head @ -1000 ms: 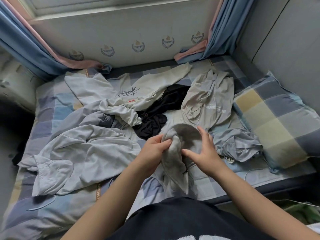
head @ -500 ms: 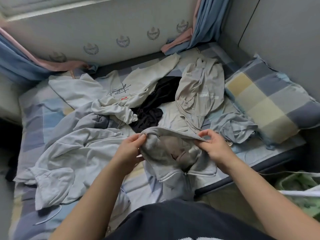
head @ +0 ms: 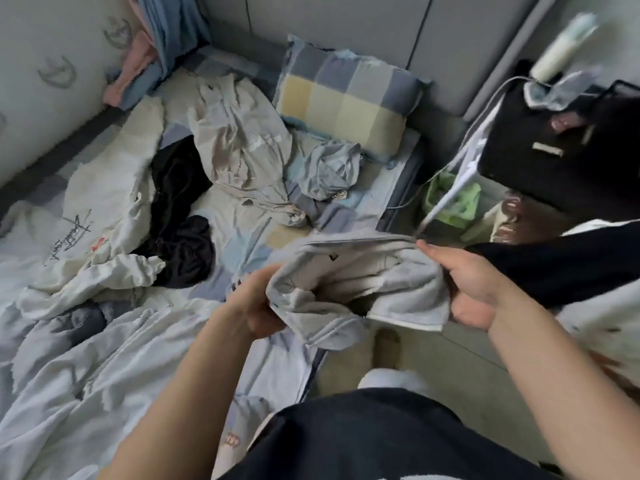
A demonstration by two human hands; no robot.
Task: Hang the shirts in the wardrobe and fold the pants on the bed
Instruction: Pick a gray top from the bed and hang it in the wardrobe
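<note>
I hold a light grey garment [head: 353, 289] stretched between both hands over the bed's near right corner. My left hand [head: 258, 306] grips its left edge and my right hand [head: 471, 289] grips its right edge, so its opening gapes toward me. On the checked bed [head: 242, 237] lie a beige-grey hooded top [head: 239, 140], a black garment [head: 180, 209], a cream top with black script [head: 100, 209], a crumpled blue-grey piece [head: 332, 171] and a large pale garment [head: 104, 358] at the near left.
A checked pillow [head: 346, 98] leans at the head of the bed. To the right stands a black bedside unit [head: 554, 147] with a white cable and a green bag [head: 453, 199] beside it. Blue curtains [head: 166, 39] hang at the far corner.
My view has swung to the right, toward the bedside unit. Both hands have spread the grey garment wider and carried it to the right, off the pile.
</note>
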